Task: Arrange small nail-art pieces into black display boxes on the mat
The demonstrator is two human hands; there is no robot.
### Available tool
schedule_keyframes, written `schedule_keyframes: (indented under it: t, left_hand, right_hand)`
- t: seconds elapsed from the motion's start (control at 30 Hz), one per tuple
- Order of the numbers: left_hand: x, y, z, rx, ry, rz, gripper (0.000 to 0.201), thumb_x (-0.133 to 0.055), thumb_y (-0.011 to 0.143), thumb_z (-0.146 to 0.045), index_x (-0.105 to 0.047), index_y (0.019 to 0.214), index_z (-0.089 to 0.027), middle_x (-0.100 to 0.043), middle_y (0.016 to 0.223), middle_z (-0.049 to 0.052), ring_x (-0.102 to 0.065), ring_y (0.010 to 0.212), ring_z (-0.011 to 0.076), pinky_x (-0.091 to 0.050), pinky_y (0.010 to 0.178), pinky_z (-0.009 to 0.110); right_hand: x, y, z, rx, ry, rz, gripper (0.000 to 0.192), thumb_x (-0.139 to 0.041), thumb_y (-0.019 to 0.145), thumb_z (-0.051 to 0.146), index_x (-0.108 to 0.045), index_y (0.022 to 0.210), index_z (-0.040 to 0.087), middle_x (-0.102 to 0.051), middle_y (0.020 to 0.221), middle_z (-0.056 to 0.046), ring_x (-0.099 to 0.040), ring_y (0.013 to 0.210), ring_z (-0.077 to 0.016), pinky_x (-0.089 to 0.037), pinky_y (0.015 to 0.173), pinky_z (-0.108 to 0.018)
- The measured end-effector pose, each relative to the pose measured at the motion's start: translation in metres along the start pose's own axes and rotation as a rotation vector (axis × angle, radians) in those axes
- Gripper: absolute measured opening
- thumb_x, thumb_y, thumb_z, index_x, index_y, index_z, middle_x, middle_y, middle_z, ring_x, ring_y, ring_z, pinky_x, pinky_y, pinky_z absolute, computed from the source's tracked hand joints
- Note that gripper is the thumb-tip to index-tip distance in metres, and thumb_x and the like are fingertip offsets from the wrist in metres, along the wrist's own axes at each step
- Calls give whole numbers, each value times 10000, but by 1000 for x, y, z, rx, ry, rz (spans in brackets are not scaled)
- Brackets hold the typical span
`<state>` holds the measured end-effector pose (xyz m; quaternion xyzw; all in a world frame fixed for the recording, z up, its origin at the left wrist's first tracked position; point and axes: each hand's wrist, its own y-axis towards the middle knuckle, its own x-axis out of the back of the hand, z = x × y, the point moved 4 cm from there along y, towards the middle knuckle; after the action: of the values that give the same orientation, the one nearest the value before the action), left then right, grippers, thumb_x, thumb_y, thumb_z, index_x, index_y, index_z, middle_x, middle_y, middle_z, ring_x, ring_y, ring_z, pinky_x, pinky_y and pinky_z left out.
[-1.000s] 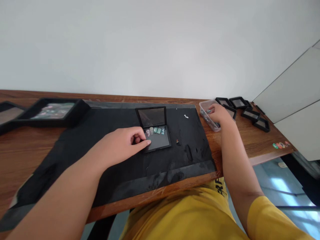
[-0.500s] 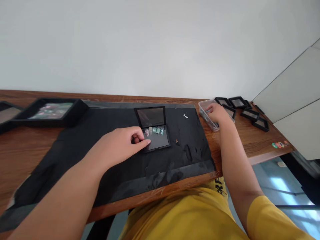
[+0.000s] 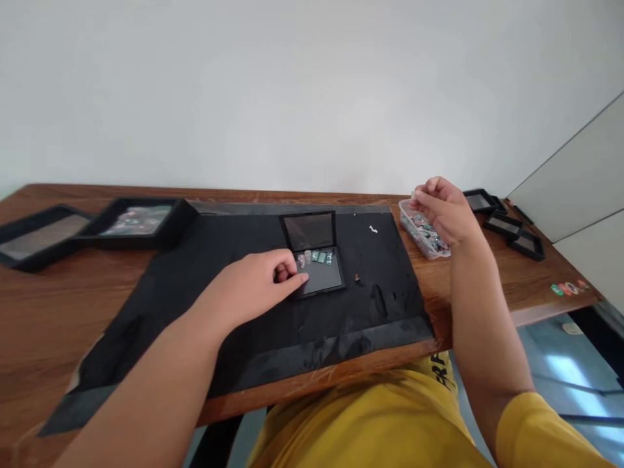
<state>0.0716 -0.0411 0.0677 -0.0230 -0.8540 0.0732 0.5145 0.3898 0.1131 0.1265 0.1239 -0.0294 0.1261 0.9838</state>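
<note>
Black case [image 3: 319, 278] under left hand [image 3: 253, 289]; right hand [image 3: 441, 208] above tub [image 3: 423, 234].

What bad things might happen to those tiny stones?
The right hand is lifted above the clear tub, pinching something tiny; it may slip and drop. The tub sits near the black mat edge, so an arm might knock it. The left hand presses the small open case; a nudge might scatter its row of stones.

Soft, even daylight around me; faint shadows, slight blur throughout, wide-angle bending at the frame's edges.
</note>
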Motion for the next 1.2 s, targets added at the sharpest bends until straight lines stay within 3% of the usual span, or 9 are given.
schedule_keyframes:
  t: [0.13,0.27,0.33,0.47,0.57,0.7,1.2]
  left_hand:
    - [-1,0,5,-44,-48,-18,364,-604,821,-622,-599,730,-269,-589,603,-26,-518,535,177,-313,529,312]
    - [6,-3,1,-110,-126,-143,386,-601,835,-627,-592,714,-260,-499,537,-49,-461,494,152,-315,508,297]
    - [7,-7,-8,-213,-194,-202,345,-609,852,-586,-617,754,-255,-484,543,-60,-449,491,138,-340,512,287]
    - [6,-15,-26,-469,-339,-347,239,-683,876,-460,-679,995,-253,-611,712,-53,-524,573,126,-448,576,269]
    - [5,-18,-33,-591,-368,-453,216,-737,908,-390,-685,1081,-271,-665,795,-42,-574,629,131,-501,621,266]
    - [7,-21,-37,-692,-339,-530,127,-740,944,-345,-686,1039,-280,-680,780,-43,-602,639,136,-519,621,264]
    - [13,-23,-38,-754,-308,-572,75,-733,965,-331,-735,1018,-279,-725,798,-23,-654,659,135,-561,609,258]
  right_hand:
    - [-38,-16,6,-125,224,241,445,-919,770,297,-477,793,248,-597,818,48,-657,785,-108,-614,830,-280]
    - [-90,-35,-4,-251,400,502,499,-965,762,334,-478,789,233,-649,866,50,-704,801,-88,-632,839,-255]
    - [-113,-45,-11,-318,495,583,509,-983,752,347,-491,795,224,-671,874,55,-716,794,-82,-638,840,-248]
    - [-142,-62,-18,-405,620,674,532,-999,743,352,-486,785,216,-689,862,60,-729,791,-89,-635,823,-240]
    - [-151,-68,-19,-428,654,697,525,-1005,737,344,-498,780,213,-698,841,57,-702,771,-86,-592,760,-207]
    - [-155,-72,-20,-449,670,704,509,-1003,740,337,-512,771,208,-670,764,64,-634,715,-71,-539,719,-183]
    - [-155,-71,-23,-458,597,698,537,-1014,709,410,-524,799,208,-717,838,52,-677,728,-86,-581,710,-205]
